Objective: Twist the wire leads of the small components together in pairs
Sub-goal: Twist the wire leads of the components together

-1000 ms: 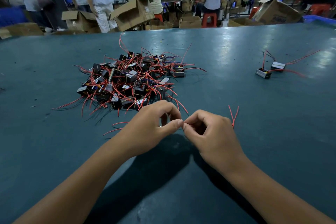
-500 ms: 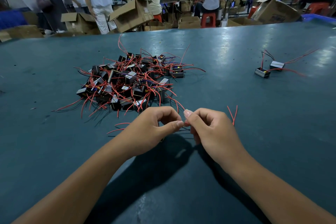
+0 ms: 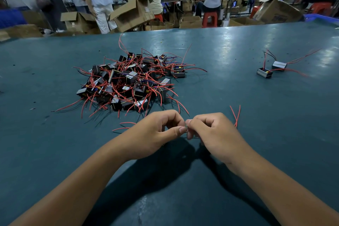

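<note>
Both hands, left hand (image 3: 156, 130) and right hand (image 3: 212, 132), pinch thin wire ends (barely visible) that could slip apart if the pinch loosens.

Component pile (image 3: 132, 82) left, 2 components (image 3: 271, 69) right

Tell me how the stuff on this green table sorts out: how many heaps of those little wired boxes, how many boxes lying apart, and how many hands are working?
Big tangled pile of components: 1; too tangled to count the boxes in it
Components set apart at far right: 2, the nearer one and the farther one
Hands pinching wire leads: 2, left hand and right hand
Total: 5
</note>
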Available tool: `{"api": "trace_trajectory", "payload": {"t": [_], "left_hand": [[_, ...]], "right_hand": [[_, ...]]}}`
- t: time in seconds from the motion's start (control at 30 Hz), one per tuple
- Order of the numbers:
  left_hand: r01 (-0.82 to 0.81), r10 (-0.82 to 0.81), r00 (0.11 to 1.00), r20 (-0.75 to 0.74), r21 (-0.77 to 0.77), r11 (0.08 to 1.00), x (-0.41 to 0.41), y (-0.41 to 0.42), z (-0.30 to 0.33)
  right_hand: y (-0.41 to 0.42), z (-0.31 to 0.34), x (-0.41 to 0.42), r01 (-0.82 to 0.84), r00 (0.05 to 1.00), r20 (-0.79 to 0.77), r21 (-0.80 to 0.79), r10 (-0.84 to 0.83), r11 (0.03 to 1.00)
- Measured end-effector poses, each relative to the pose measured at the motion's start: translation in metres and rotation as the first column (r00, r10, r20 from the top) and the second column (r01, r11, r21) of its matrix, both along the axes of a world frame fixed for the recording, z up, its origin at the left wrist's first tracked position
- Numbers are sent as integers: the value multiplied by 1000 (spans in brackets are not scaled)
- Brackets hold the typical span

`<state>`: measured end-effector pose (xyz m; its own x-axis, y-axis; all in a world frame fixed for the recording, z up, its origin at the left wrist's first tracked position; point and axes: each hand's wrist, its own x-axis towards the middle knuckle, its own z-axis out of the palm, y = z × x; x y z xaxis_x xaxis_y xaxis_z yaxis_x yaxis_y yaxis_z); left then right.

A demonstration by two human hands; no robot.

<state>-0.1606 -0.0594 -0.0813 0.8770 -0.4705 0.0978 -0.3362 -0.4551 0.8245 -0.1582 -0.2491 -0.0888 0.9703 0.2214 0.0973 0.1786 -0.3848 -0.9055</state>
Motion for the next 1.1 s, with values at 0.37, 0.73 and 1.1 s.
{"api": "trace_trajectory", "payload": {"t": [0.37,0.73,1.1], "left_hand": [[12,-18,996,-86,-73,997,-3,-4,1],[-8,0,996,-91,-91,996,-1,-2,1],[-57,44,994,-98,-134,989,-1,-7,0]], "right_hand": [[1,7,-4,-17,997,-68,50,21,999],[-2,13,-2,-73,983,-164,78,85,994],[-8,15,-1,-140,971,-179,114,159,984]]}}
